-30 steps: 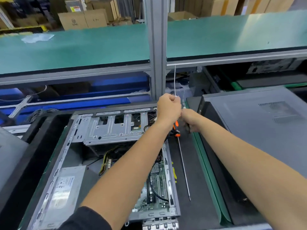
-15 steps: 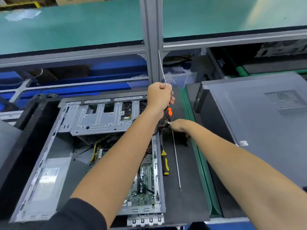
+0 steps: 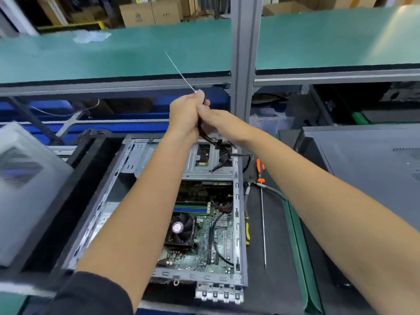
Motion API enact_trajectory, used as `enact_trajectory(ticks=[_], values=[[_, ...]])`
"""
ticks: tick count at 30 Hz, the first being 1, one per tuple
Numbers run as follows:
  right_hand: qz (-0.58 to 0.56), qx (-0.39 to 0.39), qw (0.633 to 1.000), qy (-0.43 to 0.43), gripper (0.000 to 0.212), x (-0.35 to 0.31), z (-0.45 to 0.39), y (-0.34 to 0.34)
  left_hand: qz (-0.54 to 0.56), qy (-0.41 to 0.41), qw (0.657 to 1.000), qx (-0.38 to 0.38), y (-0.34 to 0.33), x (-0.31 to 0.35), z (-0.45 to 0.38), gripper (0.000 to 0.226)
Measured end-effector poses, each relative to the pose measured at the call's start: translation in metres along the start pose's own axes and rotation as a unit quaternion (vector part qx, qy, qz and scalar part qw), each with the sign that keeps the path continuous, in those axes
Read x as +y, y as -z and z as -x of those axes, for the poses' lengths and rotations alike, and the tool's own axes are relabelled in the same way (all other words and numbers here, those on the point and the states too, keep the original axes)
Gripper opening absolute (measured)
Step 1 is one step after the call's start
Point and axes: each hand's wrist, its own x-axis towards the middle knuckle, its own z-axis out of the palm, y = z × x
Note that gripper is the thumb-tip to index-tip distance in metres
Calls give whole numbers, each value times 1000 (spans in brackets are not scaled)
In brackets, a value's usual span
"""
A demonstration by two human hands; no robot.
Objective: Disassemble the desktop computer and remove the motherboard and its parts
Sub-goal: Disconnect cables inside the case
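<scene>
Head view shows both hands raised together above the far end of the open case (image 3: 236, 201). The left hand (image 3: 185, 117) is curled round a white cable tie (image 3: 179, 72), whose thin tail sticks up and to the left from the top of the fist. The right hand (image 3: 218, 120) touches the left from the right side, its fingers bent round a bundle of dark cables (image 3: 209, 138) that hangs from both hands down into the case.

Below the hands sits the grey drive cage (image 3: 204, 164), with the cables running over its right part. Nearer the person, inside the case, lies the motherboard (image 3: 218, 237), still mounted, with a black fan (image 3: 179, 230) at its left and memory sticks (image 3: 192, 208) just beyond the fan.

Right of the case, on the black mat (image 3: 272, 280) on the table, lie orange-handled pliers (image 3: 255, 173), a yellow-and-black screwdriver (image 3: 247, 230) just beside the case wall, and a second, long cable tie (image 3: 263, 226) lying straight. A closed grey computer (image 3: 368, 169) stands farther right. A blurred pale box (image 3: 25, 185) stands at the left. A green shelf (image 3: 113, 55) runs across above, with cardboard boxes (image 3: 150, 12) behind it.
</scene>
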Motion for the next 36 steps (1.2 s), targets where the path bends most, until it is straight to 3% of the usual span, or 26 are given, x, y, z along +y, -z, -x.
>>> enact_trajectory(ticks=[2, 5, 9, 12, 17, 21, 25, 28, 32, 36], values=[[-3, -65, 998, 14, 42, -8, 1, -18, 58, -7, 998, 7, 19, 12, 2, 20], [45, -108, 992, 41, 44, -27, 1, -48, 49, -27, 998, 26, 50, 26, 6, 21], [143, -22, 985, 93, 47, -63, -6, -89, 62, -44, 997, 28, 92, 42, 7, 26], [174, -4, 979, 109, 44, -91, -17, -124, 62, -38, 997, 28, 135, 56, 4, 30], [66, 43, 995, 68, 45, -133, -55, -193, -14, -67, 997, 29, 219, 79, -13, 30], [-87, 60, 991, 81, 45, -173, -93, -257, -79, -64, 994, 42, 293, 92, -30, 22], [-235, 15, 969, 81, 44, -200, -121, -305, -79, -51, 994, 62, 346, 101, -42, 28], [-317, 5, 948, 26, 43, -200, -137, -329, -88, -24, 989, 116, 372, 102, -49, 29], [-398, 10, 915, -65, 39, -188, -147, -353, -80, 7, 986, 148, 395, 96, -59, 30], [-445, -10, 893, -64, 38, -201, -152, -368, -6, 29, 986, 164, 413, 90, -72, 31]])
